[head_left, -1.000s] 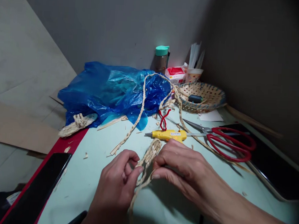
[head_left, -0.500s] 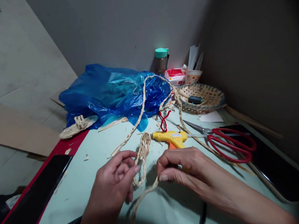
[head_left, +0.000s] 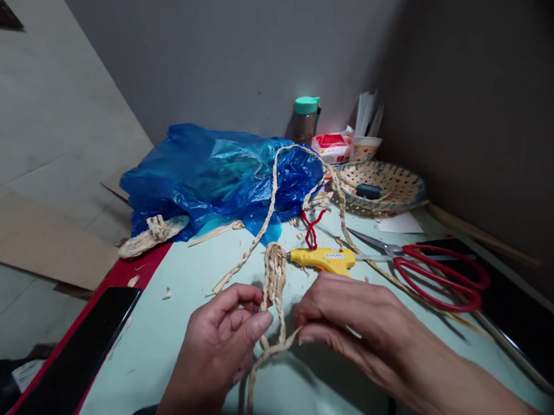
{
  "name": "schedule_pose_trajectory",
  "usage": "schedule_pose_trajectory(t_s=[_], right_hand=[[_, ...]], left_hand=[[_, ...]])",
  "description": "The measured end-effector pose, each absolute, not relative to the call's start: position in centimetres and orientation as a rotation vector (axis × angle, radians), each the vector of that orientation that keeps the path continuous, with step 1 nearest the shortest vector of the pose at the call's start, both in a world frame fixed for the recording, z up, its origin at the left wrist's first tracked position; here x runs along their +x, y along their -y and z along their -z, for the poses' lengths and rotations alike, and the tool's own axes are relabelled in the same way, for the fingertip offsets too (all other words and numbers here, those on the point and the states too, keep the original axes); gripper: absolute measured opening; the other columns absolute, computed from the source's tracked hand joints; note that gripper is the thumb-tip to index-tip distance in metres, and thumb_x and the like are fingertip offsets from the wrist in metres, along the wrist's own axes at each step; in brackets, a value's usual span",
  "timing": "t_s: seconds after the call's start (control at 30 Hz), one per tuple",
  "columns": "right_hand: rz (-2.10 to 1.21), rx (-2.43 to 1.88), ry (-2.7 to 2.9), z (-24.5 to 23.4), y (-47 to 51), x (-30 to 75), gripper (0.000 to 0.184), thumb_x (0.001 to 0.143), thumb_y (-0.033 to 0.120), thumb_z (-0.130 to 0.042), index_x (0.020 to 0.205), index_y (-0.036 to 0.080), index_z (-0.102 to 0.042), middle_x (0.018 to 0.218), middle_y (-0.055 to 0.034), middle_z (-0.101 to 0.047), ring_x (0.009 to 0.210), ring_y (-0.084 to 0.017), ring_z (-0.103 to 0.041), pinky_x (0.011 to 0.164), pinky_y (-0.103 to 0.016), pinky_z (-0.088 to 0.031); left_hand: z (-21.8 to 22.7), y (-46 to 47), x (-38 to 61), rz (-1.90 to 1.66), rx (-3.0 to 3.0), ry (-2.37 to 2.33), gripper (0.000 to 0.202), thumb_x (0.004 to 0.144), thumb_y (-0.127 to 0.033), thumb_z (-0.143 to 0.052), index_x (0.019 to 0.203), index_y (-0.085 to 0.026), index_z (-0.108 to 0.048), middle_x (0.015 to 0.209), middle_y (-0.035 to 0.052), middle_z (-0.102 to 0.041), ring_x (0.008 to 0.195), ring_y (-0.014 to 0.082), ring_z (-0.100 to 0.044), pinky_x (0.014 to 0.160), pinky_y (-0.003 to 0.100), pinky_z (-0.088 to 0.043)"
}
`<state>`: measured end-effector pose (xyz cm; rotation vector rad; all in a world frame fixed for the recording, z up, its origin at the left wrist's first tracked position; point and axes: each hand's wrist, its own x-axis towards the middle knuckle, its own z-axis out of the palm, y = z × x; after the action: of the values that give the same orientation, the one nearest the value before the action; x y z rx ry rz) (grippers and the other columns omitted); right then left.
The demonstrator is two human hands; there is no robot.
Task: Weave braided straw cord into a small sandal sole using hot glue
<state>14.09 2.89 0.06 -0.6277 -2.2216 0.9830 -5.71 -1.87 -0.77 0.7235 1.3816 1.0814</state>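
Observation:
My left hand [head_left: 221, 348] pinches the lower end of a folded piece of braided straw [head_left: 274, 279] that stands up between both hands. My right hand [head_left: 349, 318] is closed on the loose tail of that braid, which bends across toward the left fingers and then hangs down off the table edge. Just behind the hands lies a yellow glue gun [head_left: 323, 259] with a red wire loop [head_left: 311, 228] by it. A long straw braid [head_left: 267, 219] runs from the table up over a blue plastic bag [head_left: 217, 176].
Red-handled scissors [head_left: 437, 273] lie to the right on the pale green table [head_left: 175, 345]. A woven basket [head_left: 386, 189], a green-capped bottle [head_left: 305, 118], a red packet and a cup of sticks stand at the back. A black phone [head_left: 81, 346] lies at the left edge.
The folded braid has swung upright and to the left, away from the glue gun. My right hand has slid down along the tail and curved it toward my left hand.

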Motion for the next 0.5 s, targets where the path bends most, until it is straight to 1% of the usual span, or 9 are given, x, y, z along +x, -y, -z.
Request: schedule_pose_trajectory(t_s=[0.07, 0.1, 0.17, 0.23, 0.27, 0.3, 0.37, 0.43, 0.5], right_hand=[[-0.851, -0.561, 2.236, 0.1, -2.8, 13.8, 0.006, 0.103, 0.018, -0.057, 0.103, 0.017, -0.063, 0.091, -0.0009, -0.06, 0.084, -0.014, -0.051, 0.076, -0.026, -0.04], [-0.789, -0.54, 2.235, 0.3, -2.8, 13.7, 0.007, 0.103, 0.017, -0.057, 0.103, 0.016, -0.063, 0.09, -0.0016, -0.059, 0.083, -0.015, -0.05, 0.075, -0.027, -0.039], [-0.693, -0.536, 2.222, 0.5, -2.8, 13.6, 0.008, 0.104, 0.018, -0.056, 0.102, 0.015, -0.064, 0.089, -0.0025, -0.058, 0.082, -0.015, -0.048, 0.074, -0.029, -0.038], [-0.644, -0.559, 2.221, 0.7, -2.9, 13.5, 0.01, 0.104, 0.018, -0.055, 0.102, 0.015, -0.064, 0.089, -0.0034, -0.057, 0.082, -0.016, -0.047, 0.073, -0.03, -0.037], [-0.615, -0.574, 2.213, 0.8, -2.9, 13.5, 0.009, 0.103, 0.017, -0.056, 0.101, 0.016, -0.065, 0.089, -0.0033, -0.057, 0.082, -0.016, -0.047, 0.072, -0.03, -0.037], [-0.592, -0.589, 2.209, 0.9, -2.9, 13.5, 0.008, 0.103, 0.016, -0.057, 0.099, 0.016, -0.065, 0.089, -0.0031, -0.056, 0.082, -0.016, -0.047, 0.072, -0.03, -0.036], [-0.536, -0.596, 2.208, 1.0, -2.7, 13.4, 0.011, 0.102, 0.015, -0.056, 0.097, 0.016, -0.065, 0.089, -0.0031, -0.055, 0.082, -0.017, -0.046, 0.071, -0.03, -0.035], [-0.498, -0.599, 2.216, 1.1, -2.5, 13.2, 0.019, 0.104, 0.015, -0.051, 0.093, 0.015, -0.066, 0.089, -0.004, -0.055, 0.083, -0.017, -0.045, 0.071, -0.03, -0.035], [-0.457, -0.607, 2.234, 1.1, -2.3, 13.0, 0.027, 0.107, 0.017, -0.045, 0.089, 0.014, -0.066, 0.089, -0.0052, -0.056, 0.083, -0.018, -0.045, 0.071, -0.031, -0.035]], left_hand=[[0.7, 2.0, -5.5, -1.062, 0.738, -1.418, 0.029, 0.069, -0.036, -0.083, 0.086, -0.017, -0.068, 0.05, -0.0101, -0.045, 0.04, 0.0016, -0.03, 0.037, 0.012, -0.022], [0.6, 2.0, -5.3, -1.057, 0.757, -1.436, 0.027, 0.069, -0.035, -0.082, 0.086, -0.018, -0.07, 0.051, -0.0088, -0.048, 0.041, 0.0026, -0.035, 0.038, 0.012, -0.024], [0.5, 2.1, -5.1, -1.065, 0.82, -1.448, 0.023, 0.069, -0.033, -0.081, 0.084, -0.018, -0.073, 0.056, -0.0049, -0.057, 0.048, 0.0058, -0.047, 0.042, 0.013, -0.034], [0.3, 2.2, -4.9, -1.078, 0.889, -1.444, 0.02, 0.071, -0.033, -0.078, 0.083, -0.018, -0.076, 0.063, -0.001, -0.067, 0.059, 0.0113, -0.06, 0.052, 0.017, -0.046], [0.2, 2.3, -4.8, -1.078, 0.92, -1.446, 0.019, 0.072, -0.034, -0.076, 0.084, -0.018, -0.076, 0.066, 0.0001, -0.07, 0.063, 0.0136, -0.064, 0.057, 0.019, -0.049], [0.2, 2.3, -4.8, -1.072, 0.946, -1.457, 0.019, 0.074, -0.034, -0.074, 0.085, -0.019, -0.077, 0.068, 0.0006, -0.072, 0.066, 0.0151, -0.066, 0.059, 0.02, -0.051], [0.2, 2.4, -4.8, -1.049, 1.0, -1.494, 0.02, 0.077, -0.035, -0.071, 0.089, -0.02, -0.078, 0.069, 0.0002, -0.073, 0.066, 0.0159, -0.068, 0.06, 0.02, -0.052], [0.3, 2.4, -4.9, -1.034, 1.074, -1.531, 0.021, 0.079, -0.036, -0.069, 0.091, -0.022, -0.08, 0.07, 0.0, -0.074, 0.066, 0.0162, -0.068, 0.06, 0.021, -0.053], [0.5, 2.4, -5.0, -1.036, 1.161, -1.545, 0.022, 0.081, -0.035, -0.066, 0.09, -0.022, -0.081, 0.077, 0.0014, -0.076, 0.071, 0.0178, -0.07, 0.063, 0.022, -0.055]])
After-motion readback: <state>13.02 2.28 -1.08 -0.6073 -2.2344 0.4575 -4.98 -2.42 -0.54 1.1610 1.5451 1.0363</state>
